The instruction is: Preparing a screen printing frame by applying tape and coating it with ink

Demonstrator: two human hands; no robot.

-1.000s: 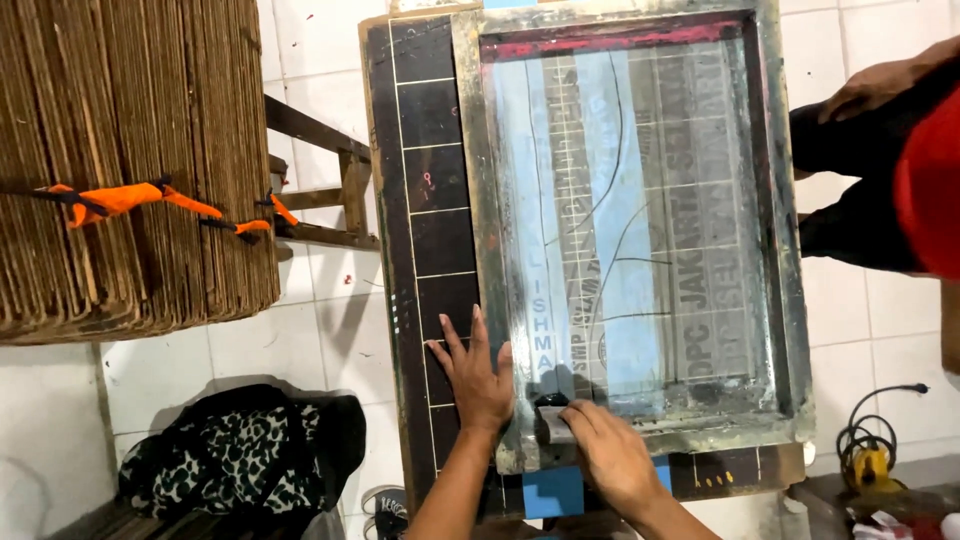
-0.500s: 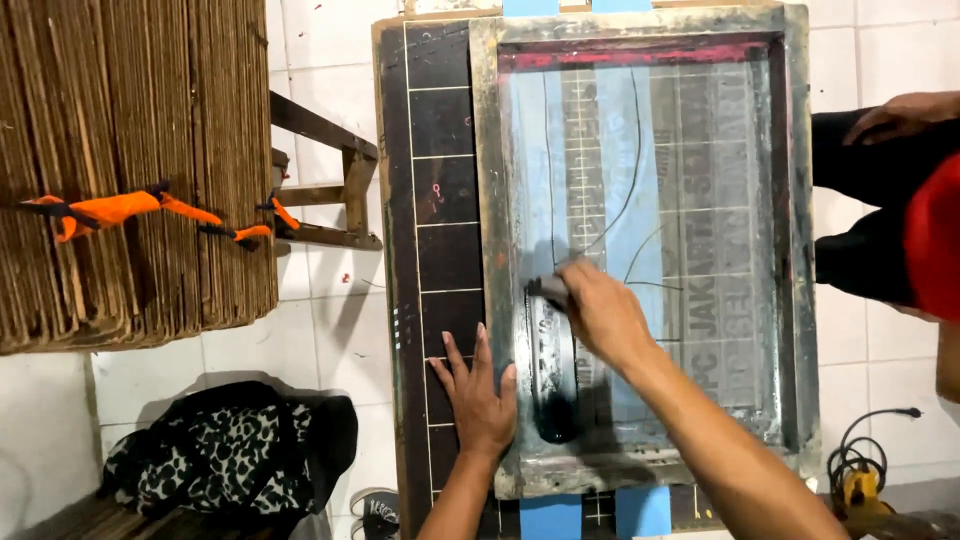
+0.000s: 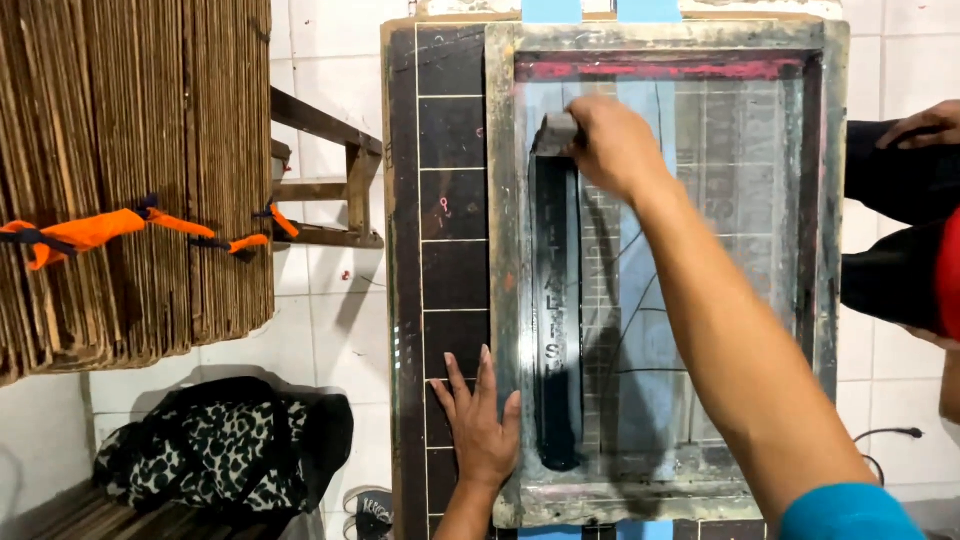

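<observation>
A wooden screen-printing frame (image 3: 505,250) with a translucent mesh lies on a dark gridded board (image 3: 450,200). My right hand (image 3: 610,145) grips a grey squeegee (image 3: 556,133) near the far end of the mesh. A stripe of black ink (image 3: 556,330) runs down the mesh's left side behind it. My left hand (image 3: 480,425) lies flat, fingers spread, on the frame's near left edge and the board.
Stacked brown cardboard sheets (image 3: 130,170) tied with an orange strap (image 3: 95,228) stand at the left. A wooden rack (image 3: 340,185) sits beside the board. A spotted black bag (image 3: 220,455) lies on the white tiled floor. Another person's dark sleeve (image 3: 895,185) is at the right.
My right hand has pushed the squeegee from the near end of the mesh to the far end, leaving a black ink stripe. My left hand has stayed on the frame's edge.
</observation>
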